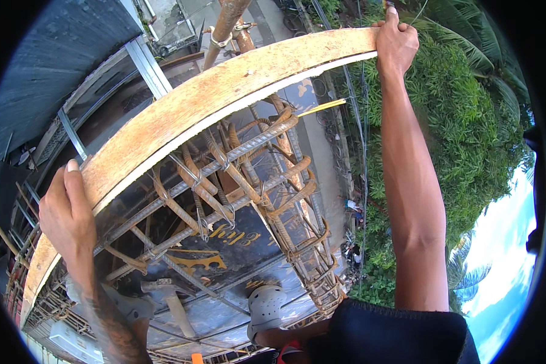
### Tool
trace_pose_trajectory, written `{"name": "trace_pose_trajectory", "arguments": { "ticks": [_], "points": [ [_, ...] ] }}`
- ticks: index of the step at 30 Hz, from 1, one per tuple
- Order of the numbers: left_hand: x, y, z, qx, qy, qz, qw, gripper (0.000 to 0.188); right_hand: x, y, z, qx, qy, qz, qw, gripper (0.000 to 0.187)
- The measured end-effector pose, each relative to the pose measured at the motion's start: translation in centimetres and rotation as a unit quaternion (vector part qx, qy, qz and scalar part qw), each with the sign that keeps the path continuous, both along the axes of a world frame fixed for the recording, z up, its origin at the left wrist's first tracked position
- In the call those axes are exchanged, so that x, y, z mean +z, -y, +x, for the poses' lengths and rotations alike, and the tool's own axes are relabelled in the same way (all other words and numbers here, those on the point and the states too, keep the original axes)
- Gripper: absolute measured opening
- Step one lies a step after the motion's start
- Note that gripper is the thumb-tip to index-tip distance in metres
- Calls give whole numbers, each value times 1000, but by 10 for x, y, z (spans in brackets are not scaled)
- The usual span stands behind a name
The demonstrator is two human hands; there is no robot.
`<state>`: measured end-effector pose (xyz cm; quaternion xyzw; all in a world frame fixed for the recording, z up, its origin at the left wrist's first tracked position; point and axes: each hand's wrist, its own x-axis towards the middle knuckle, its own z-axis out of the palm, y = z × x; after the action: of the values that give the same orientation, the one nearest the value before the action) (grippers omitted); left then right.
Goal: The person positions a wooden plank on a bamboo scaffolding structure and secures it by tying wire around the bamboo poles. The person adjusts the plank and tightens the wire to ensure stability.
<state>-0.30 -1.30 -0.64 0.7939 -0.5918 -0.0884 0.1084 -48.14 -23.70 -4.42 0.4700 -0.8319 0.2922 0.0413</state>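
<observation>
A long, narrow wooden plank [224,85] spans the view from lower left to upper right, looking curved through the lens. My left hand [68,212] grips it near its left end, thumb up along the edge. At the far right end my right hand [398,45] is closed around the plank, arm stretched out. A small dark object shows at the right fingertips, too cut off to name. Beneath the plank lies a cage of rusty rebar [224,164] tied with wire.
A hammer [176,309] lies on the dark printed sheet [242,224] near my grey clogs [266,309]. A rusty scaffold pipe [227,27] rises behind the plank. A yellow strip [323,108] sticks out from the rebar. Cables [358,121] and trees [455,133] are on the right.
</observation>
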Motion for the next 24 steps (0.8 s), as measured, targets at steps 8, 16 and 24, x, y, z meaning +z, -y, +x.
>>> {"name": "trace_pose_trajectory", "arguments": {
  "ticks": [8, 16, 24],
  "points": [
    [8, 0, -7, 16, -10, 21, 1000, 48, 2, 3, -1, 39, 71, 27, 996, 49],
    [13, 3, -11, 22, -30, 48, 998, 45, 3, -1, -1, 20, 10, 10, 1000, 46],
    [13, 2, -6, 4, -15, 47, 999, 38, 9, -7, 10, 18, 35, 15, 999, 46]
  ]
}}
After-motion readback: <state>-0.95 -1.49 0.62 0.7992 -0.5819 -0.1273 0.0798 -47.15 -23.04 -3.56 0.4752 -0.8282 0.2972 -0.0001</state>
